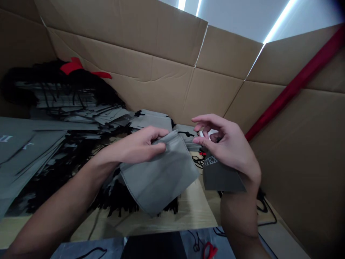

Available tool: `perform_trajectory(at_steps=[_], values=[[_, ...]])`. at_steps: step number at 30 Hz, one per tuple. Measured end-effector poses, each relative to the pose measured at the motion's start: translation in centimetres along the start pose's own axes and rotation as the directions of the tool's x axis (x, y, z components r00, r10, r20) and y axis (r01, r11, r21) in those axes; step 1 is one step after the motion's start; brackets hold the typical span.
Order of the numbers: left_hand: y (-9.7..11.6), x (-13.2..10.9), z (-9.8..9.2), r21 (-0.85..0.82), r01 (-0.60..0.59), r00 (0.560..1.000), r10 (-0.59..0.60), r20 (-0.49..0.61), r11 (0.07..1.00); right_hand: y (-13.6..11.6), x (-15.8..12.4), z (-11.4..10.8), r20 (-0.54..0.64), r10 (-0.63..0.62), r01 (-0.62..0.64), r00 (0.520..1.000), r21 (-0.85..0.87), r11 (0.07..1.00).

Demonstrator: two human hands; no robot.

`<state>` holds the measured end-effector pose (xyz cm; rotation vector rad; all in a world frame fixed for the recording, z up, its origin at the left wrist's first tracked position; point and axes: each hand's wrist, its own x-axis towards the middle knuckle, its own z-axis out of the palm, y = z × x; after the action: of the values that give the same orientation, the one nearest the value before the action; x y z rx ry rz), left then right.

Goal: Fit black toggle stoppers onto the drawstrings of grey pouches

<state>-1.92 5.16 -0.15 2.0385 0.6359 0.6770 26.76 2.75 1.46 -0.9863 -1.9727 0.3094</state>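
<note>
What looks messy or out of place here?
Nothing looks damaged. The pouch stack at the left lies fanned out unevenly, and black cords lie tangled under the grey pouch that the left hand holds.

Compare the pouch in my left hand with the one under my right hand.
The light grey pouch is pale; the dark grey pouch is near charcoal. The light grey pouch shows a plain face with a stitched edge; the dark grey pouch carries white lettering. The left hand pinches the light one's top edge, leaving it spread out; the right hand covers the dark one's top. Both are flat fabric.
</note>
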Motion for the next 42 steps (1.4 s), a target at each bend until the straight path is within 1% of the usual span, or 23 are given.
perform_trajectory(at_steps=[3,5,10,13,15,17,19,21,25,29,33,37,42], values=[[0.0,0.0,0.0,-0.019,0.013,1.0,-0.012,0.008,1.0,0.2,0.1,0.2,0.064,-0.004,0.002,0.998,0.019,1.0],[0.0,0.0,0.0,-0.04,0.035,0.999,-0.034,0.03,0.999,0.2,0.1,0.3,0.076,0.001,-0.002,0.997,0.021,1.0],[0.1,-0.1,-0.1,-0.105,0.097,0.994,-0.091,0.056,0.99,-0.4,0.1,0.2,0.03,-0.037,0.037,0.999,0.018,0.999],[0.1,-0.1,0.1,-0.082,0.11,0.993,-0.106,0.046,0.991,-0.7,-0.1,0.2,0.006,-0.058,0.058,0.998,0.002,0.998],[0.0,0.0,0.4,-0.039,0.076,0.997,-0.076,-0.011,0.996,-0.9,-0.1,0.3,-0.001,-0.065,0.065,0.998,-0.006,0.998],[0.0,0.2,0.8,-0.023,0.014,0.995,-0.016,-0.098,1.0,-1.0,-0.2,0.6,0.008,-0.072,0.072,0.997,0.005,0.997],[-0.1,0.4,1.3,-0.041,-0.058,0.984,0.051,-0.17,0.997,-1.2,-0.2,0.9,0.035,-0.083,0.082,0.996,0.027,0.996],[-0.2,0.6,1.8,-0.038,-0.13,0.971,0.119,-0.205,0.991,-1.5,-0.2,1.3,0.066,-0.098,0.095,0.993,0.053,0.994],[-0.4,0.6,2.2,0.103,-0.216,0.941,0.235,-0.242,0.971,-1.6,-0.3,1.7,0.109,-0.104,0.091,0.989,0.117,0.989],[-0.3,0.4,2.1,0.206,-0.244,0.913,0.296,-0.282,0.948,-1.4,-0.4,1.6,0.071,-0.095,0.084,0.993,0.142,0.986],[-0.1,0.4,1.9,0.231,-0.255,0.907,0.315,-0.279,0.939,-1.4,-0.4,1.5,0.061,-0.107,0.099,0.992,0.122,0.988],[-0.1,0.2,2.0,0.213,-0.274,0.903,0.327,-0.279,0.938,-1.6,-0.3,1.6,0.059,-0.133,0.125,0.989,0.118,0.985],[-0.1,0.1,2.2,0.204,-0.273,0.908,0.322,-0.269,0.94,-1.5,-0.4,1.7,0.045,-0.133,0.127,0.99,0.114,0.985]])
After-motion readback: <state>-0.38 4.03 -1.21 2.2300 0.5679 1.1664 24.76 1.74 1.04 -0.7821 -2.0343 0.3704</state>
